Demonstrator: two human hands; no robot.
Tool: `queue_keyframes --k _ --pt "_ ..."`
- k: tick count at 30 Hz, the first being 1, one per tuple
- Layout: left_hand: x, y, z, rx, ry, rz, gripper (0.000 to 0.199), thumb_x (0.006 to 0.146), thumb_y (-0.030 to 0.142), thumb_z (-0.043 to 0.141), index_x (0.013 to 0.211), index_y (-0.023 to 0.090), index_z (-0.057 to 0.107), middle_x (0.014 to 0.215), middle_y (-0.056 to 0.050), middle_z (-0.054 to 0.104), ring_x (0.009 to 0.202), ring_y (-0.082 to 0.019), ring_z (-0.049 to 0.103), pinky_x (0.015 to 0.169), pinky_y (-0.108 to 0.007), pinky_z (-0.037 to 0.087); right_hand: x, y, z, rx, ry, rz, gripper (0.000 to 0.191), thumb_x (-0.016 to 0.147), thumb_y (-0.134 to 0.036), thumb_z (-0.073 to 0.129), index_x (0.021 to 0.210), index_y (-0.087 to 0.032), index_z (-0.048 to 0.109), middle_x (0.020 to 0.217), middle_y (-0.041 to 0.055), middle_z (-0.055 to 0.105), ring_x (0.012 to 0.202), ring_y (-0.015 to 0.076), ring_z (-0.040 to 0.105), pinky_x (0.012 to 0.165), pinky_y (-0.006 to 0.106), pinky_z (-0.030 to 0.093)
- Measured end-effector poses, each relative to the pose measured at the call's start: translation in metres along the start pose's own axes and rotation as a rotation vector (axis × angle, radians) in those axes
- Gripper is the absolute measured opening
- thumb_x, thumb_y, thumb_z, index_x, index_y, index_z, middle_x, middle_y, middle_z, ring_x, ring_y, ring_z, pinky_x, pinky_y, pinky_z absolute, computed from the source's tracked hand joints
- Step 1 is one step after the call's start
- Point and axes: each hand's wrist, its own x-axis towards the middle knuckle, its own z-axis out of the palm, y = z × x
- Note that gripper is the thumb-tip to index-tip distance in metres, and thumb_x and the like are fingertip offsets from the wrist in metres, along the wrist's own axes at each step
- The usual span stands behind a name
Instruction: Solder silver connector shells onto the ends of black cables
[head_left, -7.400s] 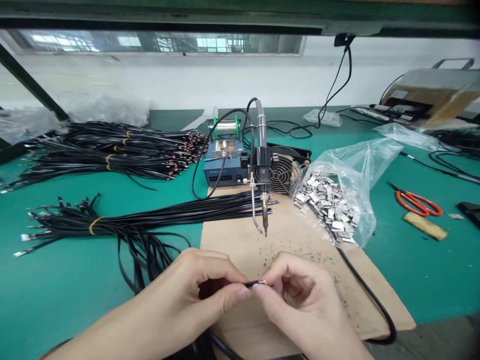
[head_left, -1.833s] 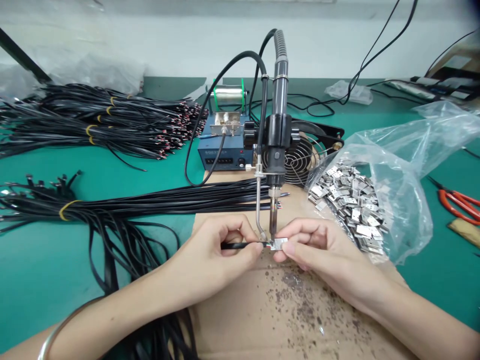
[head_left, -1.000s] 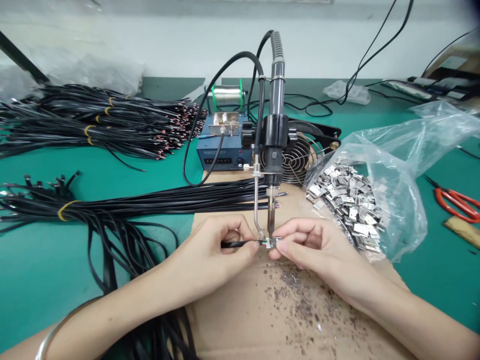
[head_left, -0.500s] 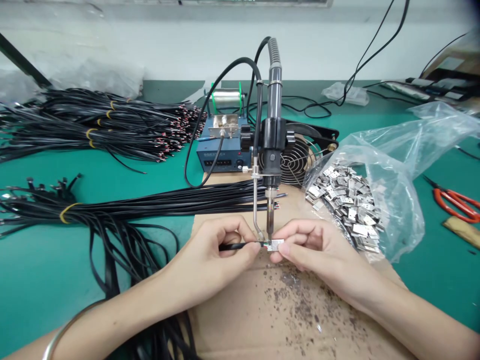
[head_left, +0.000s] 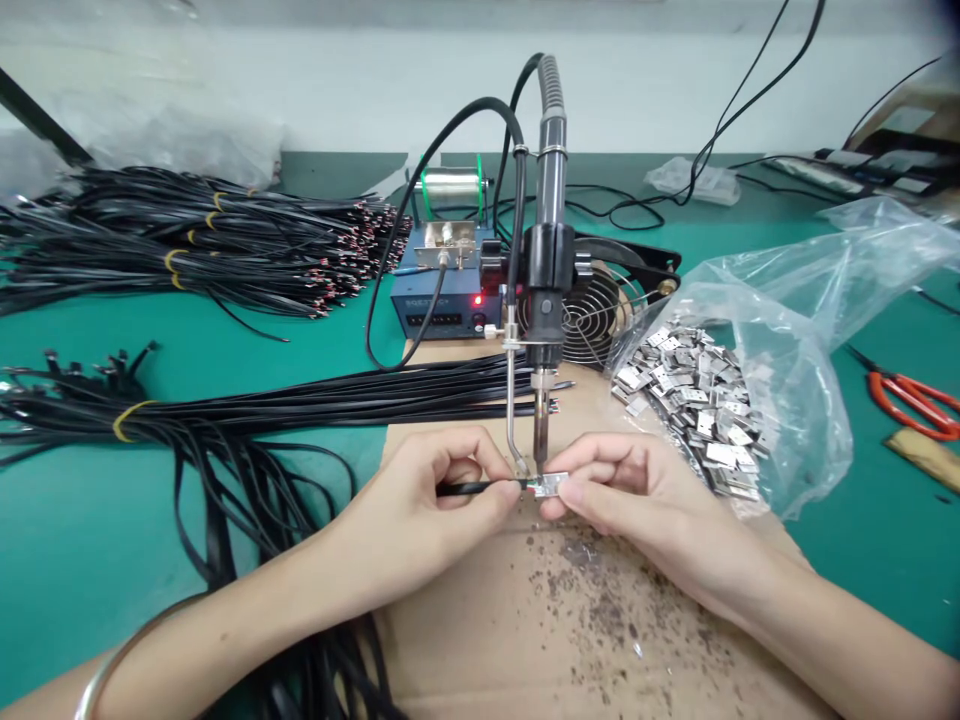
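Observation:
Between thumb and fingers, my left hand pinches a black cable close to its stripped end, where small coloured wires show. My right hand grips a small silvery metal connector by its right end. The wires meet the connector's left end directly under the tip of an upright soldering iron. A thin bent metal solder feed tube comes down just left of the tip. Whether the tip touches the joint is too small to tell.
Loose connectors fill a clear plastic bag at right, near orange-handled cutters. Bundled black cables lie at left. A blue solder feeder with a solder spool and a fan stand behind. Spattered cardboard lies below.
A red light on the blue solder feeder now glows brightly; before it was dim. The view has shifted slightly. Both hands keep the same hold under the iron.

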Motion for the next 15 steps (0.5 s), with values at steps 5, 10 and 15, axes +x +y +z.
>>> queue_keyframes --k 5,10,15 --pt "-0.0006 0.0 -0.0002 0.001 -0.004 0.002 0.014 0.075 0.017 0.056 0.061 0.016 0.055 0.06 0.006 0.052 0.052 -0.006 0.04 0.048 -0.013 0.036 0.0012 0.0012 -0.0004 0.018 -0.018 -0.025 0.013 0.069 -0.021 0.077 0.078 -0.017 0.069 0.066 0.0028 0.074 0.055 0.0094 0.064 0.051 0.017 0.045" --pt "0.0011 -0.0006 0.0 0.026 -0.008 0.0 0.015 0.075 0.016 0.055 0.06 0.016 0.055 0.055 0.007 0.046 0.048 -0.006 0.035 0.045 -0.014 0.033 0.0021 0.0009 0.0005 -0.02 0.017 -0.023 0.012 0.068 -0.019 0.077 0.077 -0.016 0.068 0.065 0.003 0.074 0.053 0.0091 0.063 0.047 0.017 0.042" --pt "0.0024 -0.0015 -0.0006 0.03 -0.018 0.022 0.015 0.075 0.017 0.055 0.06 0.016 0.055 0.054 0.007 0.044 0.047 -0.006 0.033 0.044 -0.014 0.032 0.0012 0.0013 -0.0002 -0.036 0.018 -0.021 0.014 0.067 -0.02 0.077 0.077 -0.016 0.068 0.065 0.0037 0.074 0.054 0.0096 0.063 0.045 0.017 0.04"
